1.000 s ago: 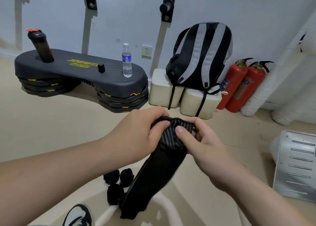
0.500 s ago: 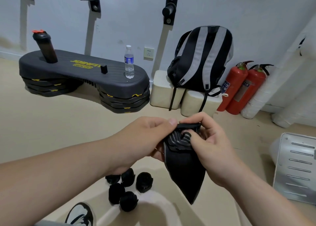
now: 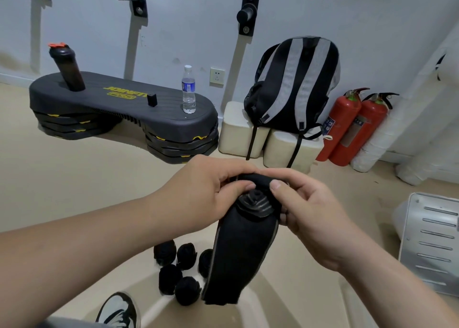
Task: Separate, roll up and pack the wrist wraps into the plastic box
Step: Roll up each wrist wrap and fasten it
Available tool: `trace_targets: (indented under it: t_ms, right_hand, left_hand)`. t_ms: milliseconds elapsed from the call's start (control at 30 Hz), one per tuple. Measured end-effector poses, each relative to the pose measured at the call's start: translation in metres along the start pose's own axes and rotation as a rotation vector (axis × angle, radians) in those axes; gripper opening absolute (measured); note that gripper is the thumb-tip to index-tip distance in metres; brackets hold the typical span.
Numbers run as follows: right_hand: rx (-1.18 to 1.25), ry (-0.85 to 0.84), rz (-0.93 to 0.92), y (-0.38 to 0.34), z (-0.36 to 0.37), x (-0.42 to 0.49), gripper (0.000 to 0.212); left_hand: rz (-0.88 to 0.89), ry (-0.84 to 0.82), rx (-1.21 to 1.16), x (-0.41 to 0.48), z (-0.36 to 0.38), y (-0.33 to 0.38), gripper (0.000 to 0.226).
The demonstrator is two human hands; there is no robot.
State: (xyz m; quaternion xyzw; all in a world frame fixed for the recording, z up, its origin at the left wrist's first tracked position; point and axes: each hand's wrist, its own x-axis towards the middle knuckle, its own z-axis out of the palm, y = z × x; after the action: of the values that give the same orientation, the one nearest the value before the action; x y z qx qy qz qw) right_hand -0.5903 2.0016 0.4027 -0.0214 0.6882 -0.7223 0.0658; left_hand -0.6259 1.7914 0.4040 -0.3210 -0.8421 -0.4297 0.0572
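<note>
Rolling step, mid-way. Both hands hold one black wrist wrap [image 3: 244, 253] in the air, centre of view, above the floor.

Grip: left hand [image 3: 206, 193] and right hand [image 3: 308, 218] each pinch the rolled part, thumbs on its near top side, left thumb on the left, right thumb on the right. Fingers curl round the back; their exact contact is hidden.

Coil [image 3: 255, 203]: the spiral end faces the camera, so the roll axis runs roughly far-to-near, tilted up toward the head.

Tail [image 3: 223, 290]: unrolled, hangs straight down from the coil. Its long axis is close to vertical, the free end drifts slightly left and near, and the flat face is toward the camera. It looks like more than half the wrap is yet to wind.

Key relation: the tail lies below the grip, so I judge winding has to draw it up into the coil. Flat face and spiral both face the camera, which suggests a twist just under the coil. Risk of a skewed roll.

Five rolled wraps [image 3: 173, 275] lie in a cluster below and left of the grip, seemingly inside the pale rim of the plastic box [image 3: 159, 305]. The tail end overlaps the cluster's right side in view; I can't tell if it touches. The drop point is nearer the left hand.

Shoe [image 3: 116, 310] sits just left of the box rim.
</note>
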Motion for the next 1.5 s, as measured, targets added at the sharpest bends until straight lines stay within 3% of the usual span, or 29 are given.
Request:
trace_targets:
  t_ms: [100, 200, 367, 467, 533, 633, 800, 1000, 1133, 1233, 1367, 1500]
  right_hand:
    - [-0.123, 0.028, -0.089, -0.001, 0.001, -0.003, 0.028]
    - [-0.169, 0.078, -0.16, -0.001, 0.004, -0.004, 0.03]
    - [-0.176, 0.134, -0.218, -0.001, 0.006, -0.002, 0.033]
    - [-0.304, 0.141, -0.303, 0.002, 0.001, -0.001, 0.032]
    - [-0.399, 0.12, -0.358, 0.006, 0.001, -0.001, 0.03]
    - [-0.44, 0.105, -0.374, 0.01, 0.001, -0.001, 0.026]
    - [0.015, -0.048, -0.062, -0.003, -0.001, -0.002, 0.021]
    - [0.074, -0.139, 0.104, 0.0, 0.005, -0.004, 0.063]
    - [0.178, -0.038, 0.01, -0.002, 0.012, -0.008, 0.028]
    - [0.097, 0.0, -0.122, 0.0, 0.012, -0.006, 0.009]
    - [-0.305, 0.033, -0.308, 0.005, 0.002, -0.002, 0.014]
    - [-0.392, -0.009, -0.354, 0.005, -0.002, -0.004, 0.031]
  left_hand:
    - [0.047, 0.031, 0.045, 0.001, 0.003, -0.004, 0.024]
    - [-0.027, 0.018, -0.048, 0.0, 0.005, -0.001, 0.024]
    - [-0.362, 0.009, -0.442, 0.0, 0.003, 0.019, 0.017]
    - [-0.63, -0.129, -0.724, 0.002, 0.004, 0.032, 0.037]
    - [-0.671, -0.211, -0.708, 0.001, 0.007, 0.033, 0.041]
    - [-0.646, -0.17, -0.727, 0.001, 0.009, 0.029, 0.026]
    - [-0.539, -0.082, -0.759, 0.001, 0.008, 0.025, 0.018]
    - [-0.064, 0.044, -0.123, -0.001, 0.002, 0.011, 0.019]
    - [0.045, 0.071, -0.047, 0.001, 0.005, 0.006, 0.018]
    - [-0.194, 0.031, -0.326, 0.0, 0.008, 0.015, 0.016]
    - [-0.598, -0.111, -0.638, 0.0, 0.012, 0.026, 0.042]
    - [-0.646, -0.175, -0.727, 0.001, 0.011, 0.02, 0.043]
